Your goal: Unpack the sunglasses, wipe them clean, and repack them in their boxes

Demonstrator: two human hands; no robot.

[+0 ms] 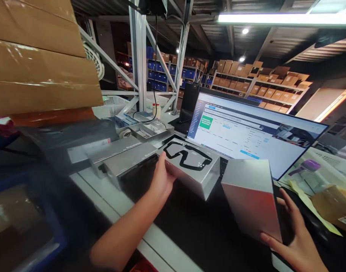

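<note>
Two bare hands work over a dark worktop point(207, 230) in a warehouse, seen from the head camera. The left hand point(161, 177) reaches forward, and its grip is closed on the near left end of a printed silver box point(194, 168), thumb on the lid. That box lies flat on the worktop just in front of the monitor point(255, 132), and its top carries a black outline of goggles. The right hand point(293, 236) sits at the lower right, its grip wrapped around the back and underside of a plain silver box point(251, 196), fingertips showing along the lower edge. This second box is held upright and slightly tilted, near the printed one but apart from it, and it covers part of the screen's lower edge.

Left of the left hand, two more silver boxes point(124, 158) lie side by side, touching along their long sides. Behind them rests a shallow metal tray point(150, 130), with a small bottle point(156, 110) further back. Stacked cardboard cartons point(37, 60) fill the upper left. Printed papers point(317, 170) and a yellow envelope point(333, 206) lie to the right of the monitor. Shelves of cartons point(275, 88) line the far wall under strip lights.
</note>
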